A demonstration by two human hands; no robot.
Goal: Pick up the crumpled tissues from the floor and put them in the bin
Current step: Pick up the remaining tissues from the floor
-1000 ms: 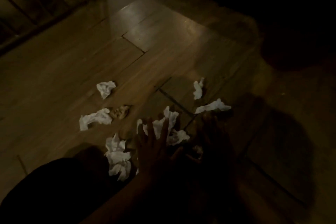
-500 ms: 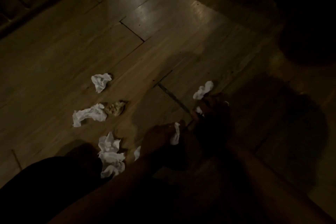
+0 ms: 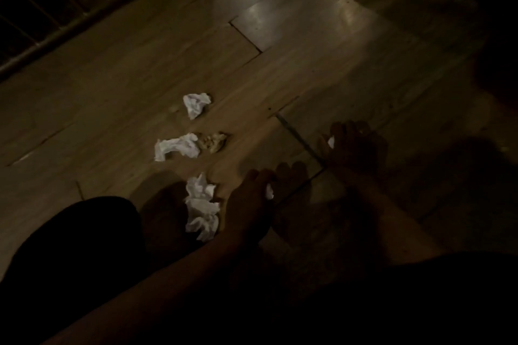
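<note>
The scene is very dark. My left hand (image 3: 252, 199) is low over the wooden floor, fingers closed on white crumpled tissue that peeks out at its right side. My right hand (image 3: 353, 148) is further right and ahead, also closed on tissue, a white bit showing at its left edge. On the floor left of my hands lie a small white tissue (image 3: 196, 105), a longer white tissue (image 3: 176, 147) touching a brownish crumpled tissue (image 3: 213, 141), and a large white wad (image 3: 203, 207) right beside my left wrist. No bin can be made out.
A railing with dark bars (image 3: 56, 8) runs along the top left. My dark-clothed knee (image 3: 70, 246) is at the lower left. A deep shadow (image 3: 496, 50) covers the right and top right of the wooden floor (image 3: 294, 36).
Both hands have closed on the tissues that lay in the middle and right of the pile; those are off the floor. The view has shifted so the remaining tissues sit further right.
</note>
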